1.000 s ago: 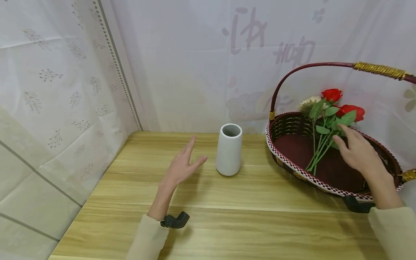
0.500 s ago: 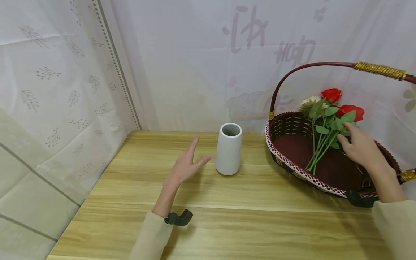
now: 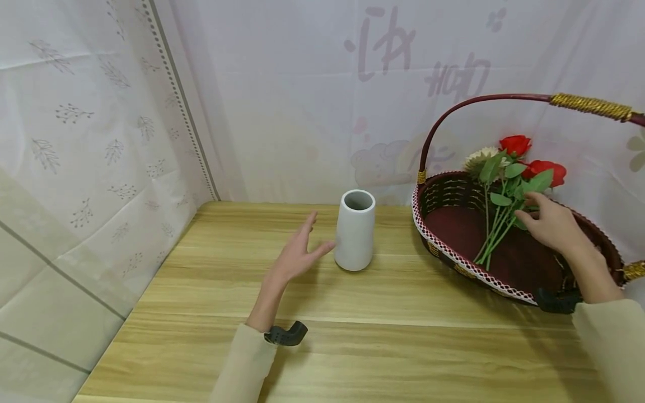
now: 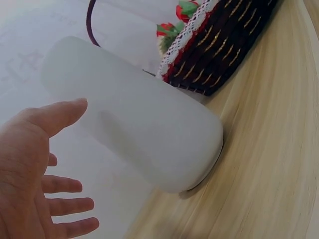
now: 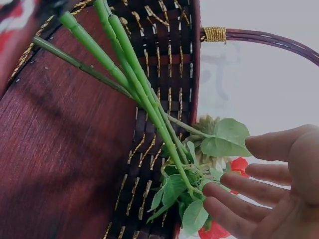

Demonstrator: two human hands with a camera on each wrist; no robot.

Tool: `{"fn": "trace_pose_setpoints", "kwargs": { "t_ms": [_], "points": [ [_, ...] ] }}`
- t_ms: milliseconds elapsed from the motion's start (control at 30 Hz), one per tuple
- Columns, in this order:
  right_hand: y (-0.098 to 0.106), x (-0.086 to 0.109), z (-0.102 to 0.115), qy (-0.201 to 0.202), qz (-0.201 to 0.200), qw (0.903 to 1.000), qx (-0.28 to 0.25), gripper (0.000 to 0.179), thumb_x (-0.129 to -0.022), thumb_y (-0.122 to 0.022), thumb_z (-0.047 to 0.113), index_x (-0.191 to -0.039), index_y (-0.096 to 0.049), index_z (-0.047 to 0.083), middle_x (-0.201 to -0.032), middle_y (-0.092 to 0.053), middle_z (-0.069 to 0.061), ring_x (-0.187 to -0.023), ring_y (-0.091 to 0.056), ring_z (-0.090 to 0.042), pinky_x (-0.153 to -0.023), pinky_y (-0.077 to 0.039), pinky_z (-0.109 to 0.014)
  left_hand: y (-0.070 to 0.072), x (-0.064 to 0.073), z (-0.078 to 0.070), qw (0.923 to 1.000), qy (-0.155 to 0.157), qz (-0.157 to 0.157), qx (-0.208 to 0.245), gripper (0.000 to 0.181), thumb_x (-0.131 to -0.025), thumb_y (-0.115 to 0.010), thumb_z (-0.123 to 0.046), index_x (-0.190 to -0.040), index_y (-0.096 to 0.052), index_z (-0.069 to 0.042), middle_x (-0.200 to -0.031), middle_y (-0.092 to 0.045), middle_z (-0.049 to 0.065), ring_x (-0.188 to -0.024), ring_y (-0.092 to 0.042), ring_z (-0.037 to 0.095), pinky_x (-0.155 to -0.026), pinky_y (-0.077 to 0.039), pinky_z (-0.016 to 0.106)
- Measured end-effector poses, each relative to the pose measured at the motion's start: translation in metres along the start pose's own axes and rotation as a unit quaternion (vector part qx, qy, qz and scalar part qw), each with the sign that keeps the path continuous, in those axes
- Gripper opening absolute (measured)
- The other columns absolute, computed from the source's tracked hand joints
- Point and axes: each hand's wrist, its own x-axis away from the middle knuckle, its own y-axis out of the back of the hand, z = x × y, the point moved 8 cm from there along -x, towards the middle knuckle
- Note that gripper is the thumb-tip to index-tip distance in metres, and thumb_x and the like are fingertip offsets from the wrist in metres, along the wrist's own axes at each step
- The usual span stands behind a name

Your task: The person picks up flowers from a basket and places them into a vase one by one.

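Note:
A plain white vase (image 3: 355, 232) stands upright on the wooden table. My left hand (image 3: 296, 254) is just left of it, fingers extended and thumb spread toward its side; the left wrist view shows the same vase (image 4: 139, 119) with nothing in the hand. Over the basket, my right hand (image 3: 551, 224) reaches to the leaves of several artificial flowers. Red roses (image 3: 544, 172) and a cream bloom (image 3: 482, 162) lean on the basket's back rim, their green stems (image 5: 139, 89) running down inside. In the right wrist view the loosely bent fingers (image 5: 234, 199) overlap the leaves without gripping them.
The dark red woven basket (image 3: 468, 271) with white-and-red trim sits at the right, its tall arched handle (image 3: 484, 101) rising above it. A pale printed curtain (image 3: 282, 112) hangs behind the wooden table (image 3: 211, 291), and another cloth (image 3: 90, 168) hangs on the left.
My left hand has drifted right, closer to the vase. My right hand has shifted slightly about the flower leaves, its fingers bending a little more. Vase, flowers and basket stay put.

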Motion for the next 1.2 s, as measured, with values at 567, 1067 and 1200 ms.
{"fn": "trace_pose_setpoints", "kwargs": {
  "t_ms": [567,1067,1200],
  "points": [
    [-0.009,-0.011,-0.012,-0.023,0.025,0.9977,-0.059,0.055,-0.109,-0.042,0.025,-0.141,-0.037,-0.019,-0.123,-0.054,-0.043,-0.101,-0.063,-0.052,-0.075,-0.053,-0.053,-0.015,-0.01,-0.009,0.9991,-0.016,0.002,0.039,0.092,-0.094,-0.065,-0.055,-0.162,-0.018,-0.015,-0.162,-0.031,0.01,-0.142,-0.039,0.033,-0.113,-0.033,0.053],
    [-0.028,-0.019,-0.021,-0.067,0.105,0.9832,-0.134,0.058,-0.109,-0.034,0.016,-0.139,-0.023,-0.032,-0.105,-0.066,-0.037,-0.08,-0.074,-0.026,-0.071,-0.059,-0.038,-0.022,-0.016,-0.014,0.9973,-0.016,0.005,0.071,0.09,-0.094,-0.068,-0.051,-0.161,-0.021,-0.015,-0.16,-0.035,0.012,-0.142,-0.04,0.034,-0.111,-0.036,0.052],
    [-0.033,-0.019,-0.025,-0.075,0.117,0.9779,-0.156,0.057,-0.109,-0.033,0.014,-0.137,-0.022,-0.034,-0.108,-0.064,-0.04,-0.079,-0.073,-0.022,-0.071,-0.059,-0.035,-0.025,-0.018,-0.014,0.9972,-0.015,0.006,0.074,0.09,-0.094,-0.068,-0.051,-0.161,-0.021,-0.015,-0.159,-0.036,0.013,-0.141,-0.041,0.035,-0.111,-0.036,0.051]
  ]
}}
